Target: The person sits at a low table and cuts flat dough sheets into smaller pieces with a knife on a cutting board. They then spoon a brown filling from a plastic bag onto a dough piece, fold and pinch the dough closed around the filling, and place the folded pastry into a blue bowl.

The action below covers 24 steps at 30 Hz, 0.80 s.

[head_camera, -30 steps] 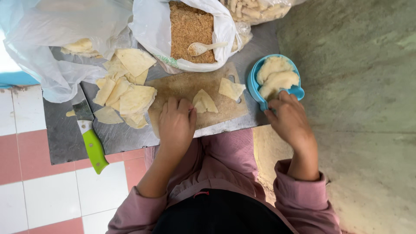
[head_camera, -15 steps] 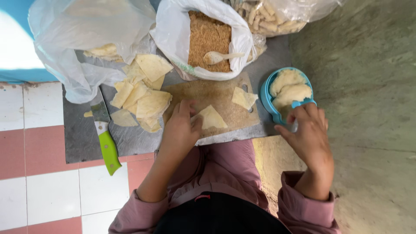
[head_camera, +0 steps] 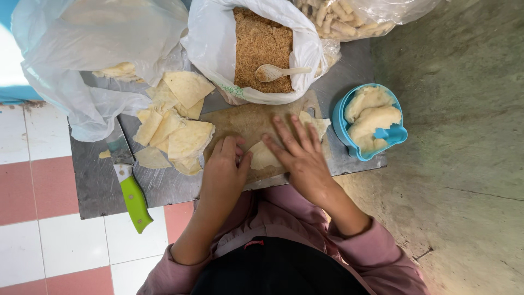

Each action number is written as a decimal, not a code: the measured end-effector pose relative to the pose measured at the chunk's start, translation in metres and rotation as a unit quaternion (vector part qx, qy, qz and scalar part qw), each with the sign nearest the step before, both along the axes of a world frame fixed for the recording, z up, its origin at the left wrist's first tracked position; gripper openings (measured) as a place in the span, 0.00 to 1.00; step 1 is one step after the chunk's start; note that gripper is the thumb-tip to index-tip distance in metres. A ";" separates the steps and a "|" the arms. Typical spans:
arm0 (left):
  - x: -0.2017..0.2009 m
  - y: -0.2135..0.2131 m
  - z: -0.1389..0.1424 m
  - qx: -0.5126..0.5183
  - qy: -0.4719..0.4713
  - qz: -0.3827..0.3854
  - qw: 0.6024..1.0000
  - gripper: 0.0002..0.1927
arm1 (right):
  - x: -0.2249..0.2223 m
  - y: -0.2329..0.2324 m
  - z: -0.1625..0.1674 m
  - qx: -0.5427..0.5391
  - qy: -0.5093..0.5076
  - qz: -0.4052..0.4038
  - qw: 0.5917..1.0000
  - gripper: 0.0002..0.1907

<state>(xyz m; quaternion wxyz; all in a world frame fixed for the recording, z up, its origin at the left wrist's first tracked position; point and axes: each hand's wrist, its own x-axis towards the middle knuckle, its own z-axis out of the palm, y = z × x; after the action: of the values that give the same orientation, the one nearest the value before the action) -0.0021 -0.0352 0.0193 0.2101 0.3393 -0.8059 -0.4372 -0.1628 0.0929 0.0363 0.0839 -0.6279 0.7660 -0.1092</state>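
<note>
L hand (head_camera: pixel 224 166) curled & R hand (head_camera: pixel 299 155) flat-open on dough sheet (head_camera: pixel 263 157), mid wooden board (head_camera: pixel 245 123), w/ room toward edges

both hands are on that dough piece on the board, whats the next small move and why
Probably roll or fold it shut: the left hand and right hand both press the pale triangular dough wrapper on the brown wooden cutting board, neither reaching toward the white bag of brown crumbs.

Two bare hands, left hand (head_camera: pixel 225 168) and right hand (head_camera: pixel 301 158), no rings or gloves visible, dusty-pink long sleeves (head_camera: pixel 376 257) pushed up just behind the wrists, soft bunched pink fabric between the forearms, black garment (head_camera: pixel 278 270) below them with a small red tag
</note>
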 end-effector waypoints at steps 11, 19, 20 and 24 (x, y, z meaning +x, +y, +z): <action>0.000 0.004 0.006 -0.056 -0.055 -0.001 0.997 0.11 | -0.005 0.001 0.016 -0.013 0.092 0.025 0.995 0.31; -0.016 0.003 0.007 -0.193 -0.051 -0.018 0.980 0.06 | -0.068 -0.058 0.023 -0.236 -0.106 -0.193 0.947 0.12; -0.020 0.006 0.008 -0.209 -0.050 -0.016 0.976 0.06 | -0.076 -0.071 0.017 -0.251 -0.105 -0.202 0.941 0.14; -0.039 0.016 0.012 -0.045 -0.036 -0.093 0.994 0.10 | -0.093 -0.097 -0.005 -0.234 -0.127 -0.239 0.934 0.13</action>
<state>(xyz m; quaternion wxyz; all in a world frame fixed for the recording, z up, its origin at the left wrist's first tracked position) -0.0412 -0.0189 0.0309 0.1547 0.2683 -0.8600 -0.4056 -0.2560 -0.0042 0.0316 0.0026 -0.4096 0.8292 -0.3804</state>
